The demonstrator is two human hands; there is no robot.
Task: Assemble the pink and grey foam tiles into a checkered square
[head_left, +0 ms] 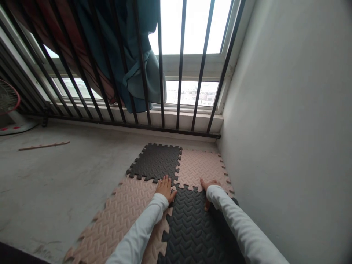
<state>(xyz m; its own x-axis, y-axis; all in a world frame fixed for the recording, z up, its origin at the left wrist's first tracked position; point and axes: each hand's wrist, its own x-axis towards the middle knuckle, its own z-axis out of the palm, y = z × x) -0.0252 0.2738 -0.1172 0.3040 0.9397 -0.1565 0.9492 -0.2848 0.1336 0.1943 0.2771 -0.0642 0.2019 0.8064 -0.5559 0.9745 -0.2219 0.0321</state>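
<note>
Four-square foam floor tiles lie joined by toothed edges, dark and pinkish-beige alternating. My left hand (165, 189) rests palm down, fingers stretched out, at the inner corner of the near-left beige foam tile (123, 209), by the seams. My right hand (211, 186) presses on the seam between the far-right beige foam tile (200, 165) and the near-right black foam tile (198, 231). Its thumb and a finger are spread apart; the sleeve and wrist hide part of it. Beyond my left hand lies the far-left black foam tile (158, 161).
A white wall (288, 128) runs close along the right. Black railing bars (180, 73) stand ahead, with cloth (115, 55) hanging behind them before the windows. On the grey floor (68, 183) lies a thin beige edge strip (44, 146). A fan (9, 99) stands far left.
</note>
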